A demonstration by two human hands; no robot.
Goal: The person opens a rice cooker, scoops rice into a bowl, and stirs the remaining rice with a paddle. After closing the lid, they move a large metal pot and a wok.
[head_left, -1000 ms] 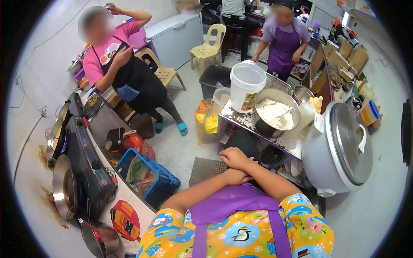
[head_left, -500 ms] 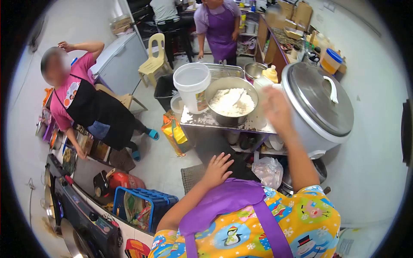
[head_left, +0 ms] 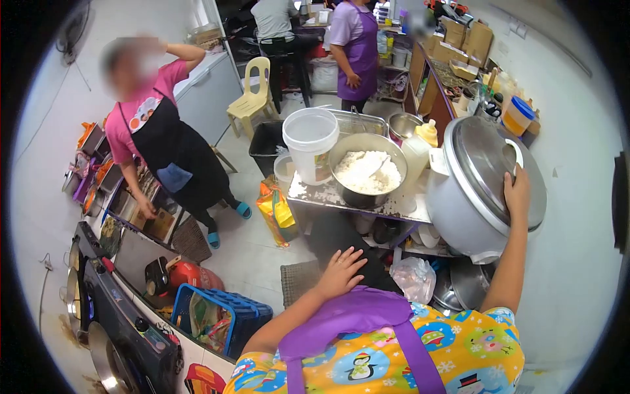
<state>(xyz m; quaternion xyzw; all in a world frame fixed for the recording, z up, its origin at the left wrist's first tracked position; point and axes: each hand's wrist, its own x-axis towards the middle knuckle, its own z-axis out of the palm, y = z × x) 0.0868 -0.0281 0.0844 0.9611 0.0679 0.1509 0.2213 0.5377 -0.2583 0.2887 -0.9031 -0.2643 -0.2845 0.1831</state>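
Note:
My left hand (head_left: 341, 272) rests on my dark-trousered thigh (head_left: 338, 240), its fingers spread and holding nothing. On the right, my right hand (head_left: 517, 190) is at the metal lid (head_left: 489, 154) of a large rice cooker (head_left: 459, 203), its fingers closed at the lower end of the white lid handle (head_left: 515, 152). The lid is down, so the inside is hidden. Beside the cooker, a metal pot (head_left: 367, 195) of white rice (head_left: 357, 169) stands on a worn table, with a pale scoop (head_left: 376, 163) lying in the rice.
A white plastic bucket (head_left: 310, 141) stands left of the pot; a plastic jug (head_left: 415, 154) is to its right. A person in a black apron (head_left: 180, 154) stands at left, another in a purple apron (head_left: 359, 59) behind. A stove (head_left: 125, 308) and blue crate (head_left: 246, 312) are lower left.
My right hand has moved from a blurred position above the table, right and down, onto the cooker lid. My left hand stays on my thigh. The purple-aproned person has turned, and the view has shifted.

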